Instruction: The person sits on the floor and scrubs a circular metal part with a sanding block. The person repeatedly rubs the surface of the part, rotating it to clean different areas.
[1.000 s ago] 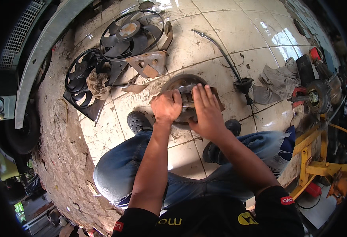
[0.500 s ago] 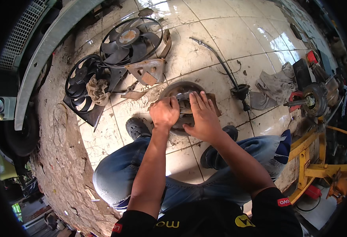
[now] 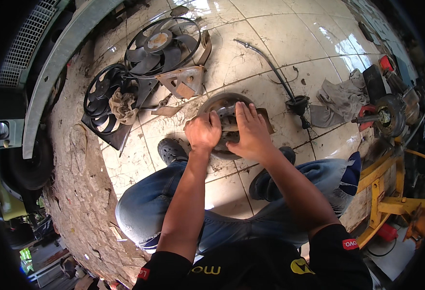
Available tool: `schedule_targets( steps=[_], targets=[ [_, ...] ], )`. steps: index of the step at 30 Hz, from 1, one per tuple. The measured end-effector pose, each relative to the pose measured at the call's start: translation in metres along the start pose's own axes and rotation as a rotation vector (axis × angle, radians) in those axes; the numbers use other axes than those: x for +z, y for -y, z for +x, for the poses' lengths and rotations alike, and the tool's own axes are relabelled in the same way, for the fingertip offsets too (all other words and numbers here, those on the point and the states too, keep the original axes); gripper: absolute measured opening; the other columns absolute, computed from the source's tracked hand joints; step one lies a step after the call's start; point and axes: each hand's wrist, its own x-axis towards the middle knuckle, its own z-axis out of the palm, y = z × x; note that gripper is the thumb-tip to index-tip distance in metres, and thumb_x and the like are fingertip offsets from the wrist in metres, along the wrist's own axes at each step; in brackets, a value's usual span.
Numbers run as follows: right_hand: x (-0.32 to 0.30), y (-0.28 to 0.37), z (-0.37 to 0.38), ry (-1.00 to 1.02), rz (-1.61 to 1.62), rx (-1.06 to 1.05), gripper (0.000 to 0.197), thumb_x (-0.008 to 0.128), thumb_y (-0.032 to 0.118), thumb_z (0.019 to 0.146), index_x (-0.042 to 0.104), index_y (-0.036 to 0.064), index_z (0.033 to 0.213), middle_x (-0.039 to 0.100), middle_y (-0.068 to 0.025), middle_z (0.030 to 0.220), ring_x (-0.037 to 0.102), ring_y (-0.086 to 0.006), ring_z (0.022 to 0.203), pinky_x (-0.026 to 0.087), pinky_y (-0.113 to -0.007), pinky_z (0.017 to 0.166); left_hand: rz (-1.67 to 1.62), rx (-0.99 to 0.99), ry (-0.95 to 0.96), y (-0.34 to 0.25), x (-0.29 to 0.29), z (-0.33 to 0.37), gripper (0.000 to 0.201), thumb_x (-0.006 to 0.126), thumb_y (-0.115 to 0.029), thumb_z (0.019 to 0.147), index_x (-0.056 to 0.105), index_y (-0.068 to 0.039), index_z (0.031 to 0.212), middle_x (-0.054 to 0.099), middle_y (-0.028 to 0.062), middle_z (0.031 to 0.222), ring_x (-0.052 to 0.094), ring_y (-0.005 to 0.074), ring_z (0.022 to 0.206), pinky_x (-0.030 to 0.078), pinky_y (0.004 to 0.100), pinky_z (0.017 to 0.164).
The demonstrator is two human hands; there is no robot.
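Note:
A round, dark metal part [image 3: 229, 100], like a brake drum or wheel rim, lies on the tiles between my feet. Across its middle runs a narrow bar-like piece [image 3: 230, 127], mostly covered by my hands. My left hand [image 3: 203, 131] is closed over the left end of this piece, its thumb pointing away from me. On the right side my right hand [image 3: 251, 133] lies flat with its fingers stretched forward and its thumb out to the left. A flat brown piece [image 3: 269, 121] sticks out from beneath the right hand. What lies under both palms is hidden.
Two black radiator fans [image 3: 163, 46] with a metal bracket [image 3: 183, 83] lie at the far left, a crumpled cloth [image 3: 122, 106] on one. A lever with a black boot [image 3: 297, 104], a grey rag [image 3: 340, 99] and a hub assembly [image 3: 389, 117] are rightward. A yellow frame [image 3: 379, 203] stands near right.
The whole view has shifted slightly. Both hands stay on the piece over the round metal part, with almost the same grip and placement.

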Motion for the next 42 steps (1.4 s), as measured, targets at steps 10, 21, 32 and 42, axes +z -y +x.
schedule_targets(
  steps=[10, 21, 32, 42],
  targets=[
    [0.004, 0.008, -0.008, 0.023, 0.014, -0.054, 0.113, 0.080, 0.031, 0.072, 0.013, -0.0037, 0.156, 0.029, -0.0259, 0.158, 0.024, -0.0435, 0.149, 0.024, -0.058, 0.117, -0.042, 0.063, -0.001, 0.006, -0.007, -0.003, 0.038, 0.053, -0.032, 0.093, 0.072, -0.006, 0.074, 0.069, 0.0219, 0.075, 0.067, 0.0427, 0.073, 0.053, 0.0498, 0.075],
    [0.005, 0.012, -0.013, 0.009, 0.071, -0.180, 0.113, 0.081, 0.032, 0.072, 0.013, -0.0030, 0.156, 0.030, -0.0248, 0.158, 0.028, -0.0456, 0.147, 0.028, -0.057, 0.115, -0.107, 0.030, 0.012, 0.025, -0.003, 0.001, 0.039, 0.053, -0.033, 0.094, 0.071, -0.004, 0.073, 0.067, 0.0237, 0.074, 0.065, 0.0460, 0.074, 0.051, 0.0517, 0.076],
    [0.006, -0.009, -0.005, 0.046, 0.224, -0.235, 0.115, 0.080, 0.035, 0.072, 0.012, -0.0020, 0.157, 0.032, -0.0245, 0.157, 0.029, -0.0459, 0.146, 0.030, -0.052, 0.116, -0.144, 0.077, 0.042, 0.025, -0.003, 0.005, 0.039, 0.053, -0.031, 0.093, 0.067, -0.005, 0.068, 0.066, 0.0225, 0.070, 0.064, 0.0453, 0.070, 0.049, 0.0519, 0.074],
    [0.004, -0.009, -0.002, 0.060, 0.262, -0.149, 0.117, 0.081, 0.041, 0.072, 0.013, -0.0009, 0.157, 0.031, -0.0263, 0.157, 0.028, -0.0508, 0.145, 0.029, -0.056, 0.115, -0.148, 0.104, 0.054, 0.021, -0.008, 0.008, 0.038, 0.054, -0.028, 0.092, 0.067, -0.004, 0.066, 0.066, 0.0206, 0.068, 0.064, 0.0433, 0.069, 0.050, 0.0499, 0.071]
  ],
)
